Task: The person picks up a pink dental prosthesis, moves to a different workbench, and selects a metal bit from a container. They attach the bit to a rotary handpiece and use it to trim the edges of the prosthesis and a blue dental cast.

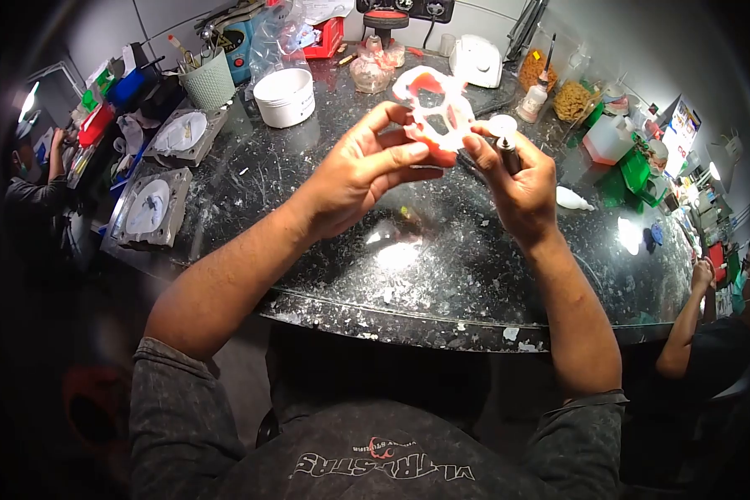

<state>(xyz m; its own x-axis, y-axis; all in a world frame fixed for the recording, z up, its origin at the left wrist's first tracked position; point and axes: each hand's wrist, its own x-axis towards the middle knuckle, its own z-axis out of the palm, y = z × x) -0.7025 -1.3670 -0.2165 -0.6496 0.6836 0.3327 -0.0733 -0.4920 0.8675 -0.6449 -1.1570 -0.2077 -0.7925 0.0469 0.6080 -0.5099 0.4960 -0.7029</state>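
Over the bench, my left hand (371, 162) grips a pink-and-white denture-like piece (417, 133) between thumb and fingers. The piece is brightly lit, with open gaps through its middle. My right hand (521, 183) is closed round a dark slim tool (508, 157) topped by a pale round head (502, 126). Its thumb and fingertips also meet the right edge of the denture-like piece. Both hands are raised close together, and glare washes out the piece's finer detail.
Two metal flasks (152, 208) with white plaster line the left of the black bench (342, 283). Behind stand a white tub (284, 97), a tool cup (208, 81) and a stained burner-like jar (372, 67). A small white bottle (572, 198) lies right. Other people (693, 321) sit at both sides.
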